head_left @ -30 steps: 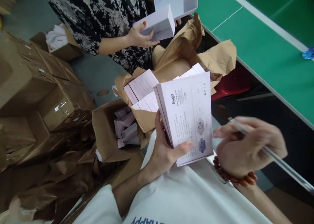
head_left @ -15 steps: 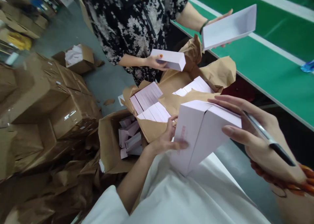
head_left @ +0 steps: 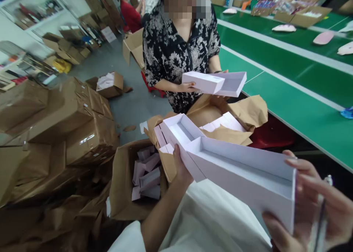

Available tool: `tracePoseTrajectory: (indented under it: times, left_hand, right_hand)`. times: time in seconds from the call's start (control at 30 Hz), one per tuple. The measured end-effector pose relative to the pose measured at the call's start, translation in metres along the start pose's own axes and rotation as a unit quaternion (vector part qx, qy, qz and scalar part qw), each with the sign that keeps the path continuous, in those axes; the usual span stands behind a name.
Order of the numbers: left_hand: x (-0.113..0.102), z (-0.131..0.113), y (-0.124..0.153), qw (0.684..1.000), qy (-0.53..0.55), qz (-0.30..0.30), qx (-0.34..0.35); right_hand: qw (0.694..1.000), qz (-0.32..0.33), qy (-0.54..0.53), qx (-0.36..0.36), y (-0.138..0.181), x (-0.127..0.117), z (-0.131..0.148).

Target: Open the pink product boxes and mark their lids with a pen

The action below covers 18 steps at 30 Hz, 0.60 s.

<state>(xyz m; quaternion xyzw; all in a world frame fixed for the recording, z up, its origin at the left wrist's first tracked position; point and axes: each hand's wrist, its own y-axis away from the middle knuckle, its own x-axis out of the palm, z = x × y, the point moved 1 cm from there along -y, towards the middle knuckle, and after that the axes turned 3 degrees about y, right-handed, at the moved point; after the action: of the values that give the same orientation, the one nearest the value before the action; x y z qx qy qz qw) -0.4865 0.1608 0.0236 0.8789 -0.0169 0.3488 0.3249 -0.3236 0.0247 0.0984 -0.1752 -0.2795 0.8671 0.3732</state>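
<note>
My hands hold an opened pale lilac cardboard box in two open trays. My left hand (head_left: 180, 167) supports the shorter tray (head_left: 179, 132) from below, with its thumb up against the side. My right hand (head_left: 311, 204) grips the far end of the longer tray (head_left: 242, 174), with a pen (head_left: 321, 215) between its fingers. The two trays overlap at their meeting ends. Opposite me, a co-worker's hand (head_left: 189, 86) holds a similar box (head_left: 212, 82) and its tray (head_left: 233, 84). Below my trays lies a carton lined with brown kraft paper (head_left: 248, 112), holding flat pale boxes (head_left: 223, 122).
A carton (head_left: 121, 182) of loose pale box parts stands directly below my left forearm. Sealed and torn brown cartons (head_left: 82, 123) are heaped to the left. A long green table (head_left: 289, 93) runs along the right, with a red stool (head_left: 271, 132) beneath its edge.
The closed box in my hands is now pulled open into two trays, and my right hand has moved lower right. The co-worker's two box parts have come together, and the view has tilted up.
</note>
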Motion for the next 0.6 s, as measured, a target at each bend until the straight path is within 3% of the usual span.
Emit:
tracePoseTrajectory:
  times: [0.13, 0.2, 0.27, 0.4, 0.47, 0.6]
  left_hand:
    - [0.005, 0.004, 0.001, 0.999, 0.018, -0.019, -0.023]
    - [0.008, 0.009, 0.006, 0.999, 0.023, -0.017, -0.038]
    - [0.01, 0.016, 0.013, 0.997, 0.026, 0.022, -0.062]
    - [0.004, 0.033, 0.023, 0.984, 0.033, 0.12, -0.128]
    - [-0.003, 0.039, 0.022, 0.982, 0.028, 0.13, -0.137]
    - [-0.022, 0.039, 0.016, 0.998, 0.013, 0.061, -0.01]
  right_hand:
    - [0.995, 0.029, 0.008, 0.097, 0.028, 0.011, -0.005]
    - [0.983, 0.09, 0.039, 0.154, 0.042, 0.012, -0.012]
    - [0.971, 0.149, 0.071, 0.171, 0.051, 0.012, -0.017]
    - [0.975, 0.161, 0.12, 0.092, 0.047, 0.015, -0.014]
    - [0.973, 0.17, 0.149, 0.037, 0.041, 0.019, -0.012]
    - [0.96, 0.185, 0.192, -0.08, 0.038, 0.027, -0.025]
